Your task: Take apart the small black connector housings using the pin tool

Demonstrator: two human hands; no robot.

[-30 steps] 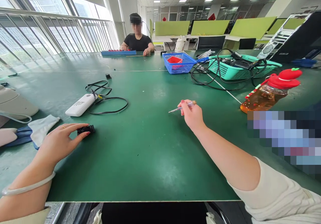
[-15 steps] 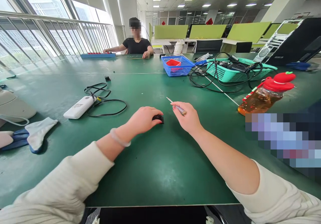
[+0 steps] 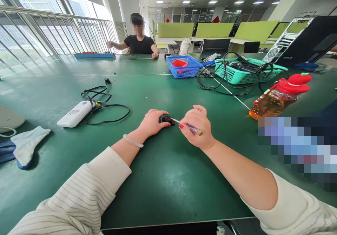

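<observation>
Two hands meet mid-table: the left hand [image 3: 152, 122] pinches a small black part [image 3: 166, 119] against the green table [image 3: 158, 179], while the right hand [image 3: 196, 128] grips a clear-handled screwdriver [image 3: 188, 126], tip touching the part.

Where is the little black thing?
In the head view, the black part lies near the middle of the green table, held by the left hand, with the tip of the screwdriver in the right hand at its right side.
</observation>
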